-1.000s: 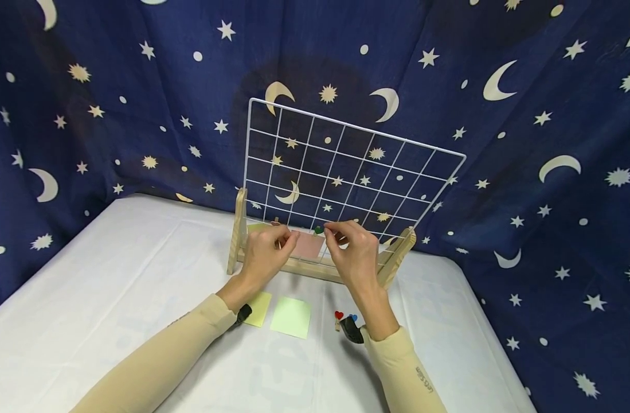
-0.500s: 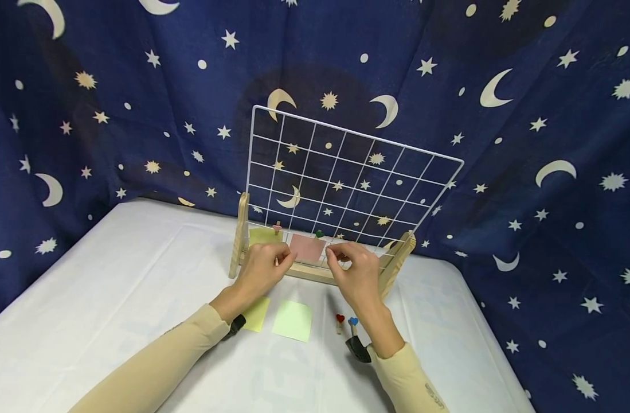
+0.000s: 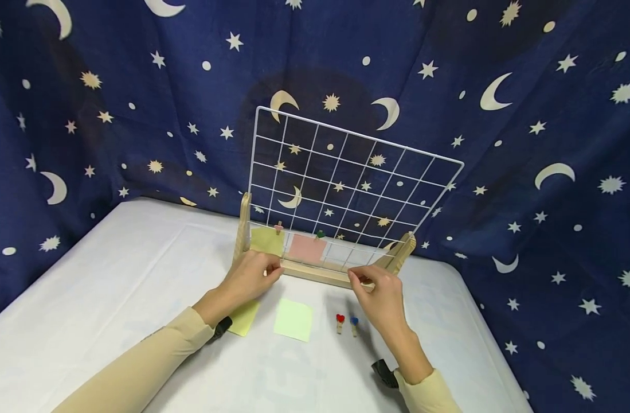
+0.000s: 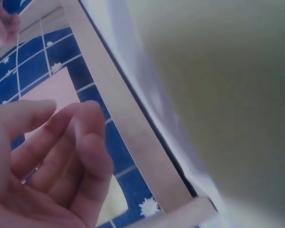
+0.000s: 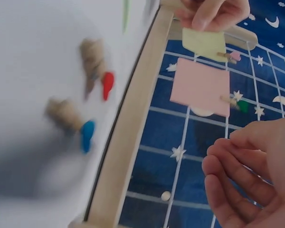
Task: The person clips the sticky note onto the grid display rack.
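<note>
A pink note [image 3: 306, 248] hangs low on the white wire grid [image 3: 347, 132], clipped by a mini clothespin with a green heart [image 5: 242, 105]. Beside it is a yellow note [image 3: 266, 240] under a clothespin with a pink heart [image 3: 279, 228]. My left hand [image 3: 250, 275] is in front of the yellow note, fingers loosely bent and holding nothing. Right of the pink note, before the grid's lower part, my right hand [image 3: 382, 292] is also loosely curled and holds nothing. Both notes show between the hands in the right wrist view [image 5: 202, 86].
On the white table lie a pale green note [image 3: 294, 320] and a yellow one [image 3: 243, 318], partly behind the left wrist. Two clothespins, with a red heart [image 3: 340, 319] and a blue heart [image 3: 354, 322], lie right of them. A wooden base [image 3: 315, 273] carries the grid before a starry curtain.
Both hands have drawn away from the pink note and lowered, the left going leftward and the right rightward. The note and its green-heart clothespin stay on the grid.
</note>
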The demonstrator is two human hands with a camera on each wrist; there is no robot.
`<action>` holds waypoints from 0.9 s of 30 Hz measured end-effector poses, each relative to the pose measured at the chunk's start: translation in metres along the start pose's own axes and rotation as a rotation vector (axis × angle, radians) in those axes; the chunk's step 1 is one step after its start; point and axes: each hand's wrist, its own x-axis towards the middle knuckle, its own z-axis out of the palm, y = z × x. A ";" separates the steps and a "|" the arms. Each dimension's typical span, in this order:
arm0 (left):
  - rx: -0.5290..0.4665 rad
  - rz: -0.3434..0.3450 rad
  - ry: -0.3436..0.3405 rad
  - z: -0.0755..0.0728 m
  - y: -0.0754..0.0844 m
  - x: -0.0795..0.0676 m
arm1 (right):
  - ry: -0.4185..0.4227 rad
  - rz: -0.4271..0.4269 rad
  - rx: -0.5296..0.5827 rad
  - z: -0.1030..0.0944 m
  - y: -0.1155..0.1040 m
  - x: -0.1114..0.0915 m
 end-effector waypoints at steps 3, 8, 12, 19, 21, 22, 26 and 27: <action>0.020 -0.012 -0.027 -0.005 -0.006 -0.006 | -0.012 0.026 -0.020 -0.006 0.007 -0.007; 0.040 -0.008 -0.032 -0.011 -0.015 -0.016 | -0.020 0.056 -0.028 -0.013 0.018 -0.019; 0.054 -0.004 -0.046 -0.013 -0.019 -0.022 | -0.026 0.086 -0.047 -0.020 0.026 -0.030; 0.058 -0.036 -0.069 -0.020 -0.023 -0.030 | -0.045 0.140 -0.073 -0.027 0.036 -0.044; 0.055 -0.049 -0.073 -0.021 -0.024 -0.032 | -0.062 0.155 -0.077 -0.028 0.038 -0.048; 0.055 -0.055 -0.074 -0.022 -0.025 -0.033 | -0.076 0.162 -0.077 -0.029 0.038 -0.050; 0.061 -0.077 -0.110 -0.024 -0.027 -0.038 | -0.160 0.209 -0.061 -0.030 0.040 -0.058; 0.066 -0.079 -0.124 -0.024 -0.027 -0.039 | -0.182 0.220 -0.054 -0.030 0.040 -0.060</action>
